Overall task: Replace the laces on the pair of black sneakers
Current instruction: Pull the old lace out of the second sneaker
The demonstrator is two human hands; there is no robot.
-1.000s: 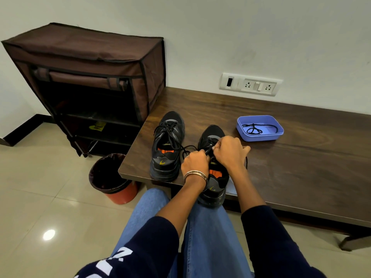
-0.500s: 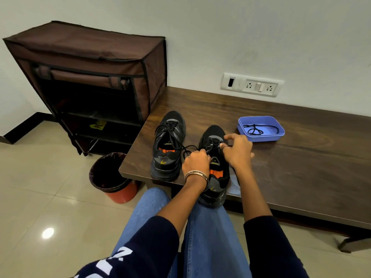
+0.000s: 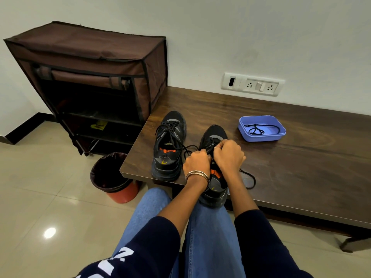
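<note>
Black lace [image 3: 250, 178] pinched by both hands over right sneaker [image 3: 214, 137], near table [image 3: 301, 167] edge; L grip [image 3: 197, 162] and R grip [image 3: 228, 155] touching, sneaker's long axis running near-to-far, toe beyond knuckles.

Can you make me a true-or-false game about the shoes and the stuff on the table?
1. Both hands are on the right sneaker. True.
2. The blue tray is empty. False: a black lace lies in it.
3. The left sneaker has a lace threaded in it. True.
4. The bin stands on the table. False: it stands on the floor beside it.
5. The left hand wears no bangle. False: a metal bangle circles its wrist.
</note>
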